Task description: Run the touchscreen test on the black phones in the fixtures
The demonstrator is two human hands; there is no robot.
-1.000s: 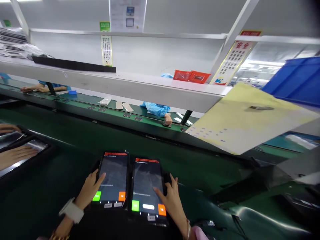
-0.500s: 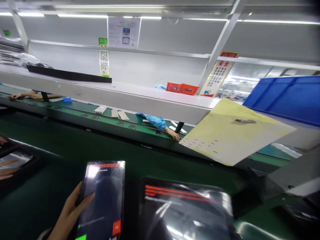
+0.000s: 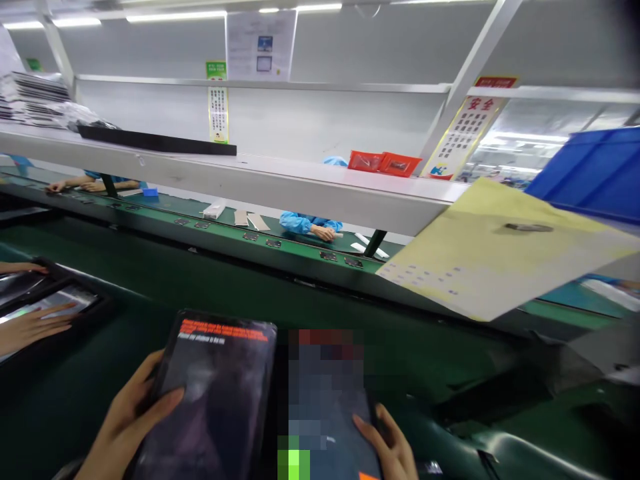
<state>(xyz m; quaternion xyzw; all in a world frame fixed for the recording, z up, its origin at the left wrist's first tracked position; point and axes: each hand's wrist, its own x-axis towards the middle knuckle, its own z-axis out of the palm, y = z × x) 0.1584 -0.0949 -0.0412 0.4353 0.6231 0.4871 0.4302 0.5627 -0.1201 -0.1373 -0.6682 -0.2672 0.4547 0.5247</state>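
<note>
- At the far left, a stack (image 3: 35, 97) lies on the white shelf (image 3: 280, 193)
- Below the stack, the hand of a co-worker (image 3: 37, 327) is laid on the screen of a dark tablet (image 3: 83, 293)
- Next comes the left hand (image 3: 125, 417), which is clamped on the left tablet (image 3: 213, 393), with the thumb upon the screen and the other fingers at the left edge
- This tablet is tilted and shows red text at its top; whether it touches the green table (image 3: 160, 270), I cannot tell
- Just to the right is the right tablet (image 3: 325, 383), partly blurred in blocks
- The right hand (image 3: 393, 447) is clamped on its right edge, the thumb also on the front
- Above, two red bins (image 3: 367, 161) stand side by side on the shelf
- Farther right, a yellow sheet (image 3: 495, 250) is slanted before a blue bin (image 3: 595, 173)
</note>
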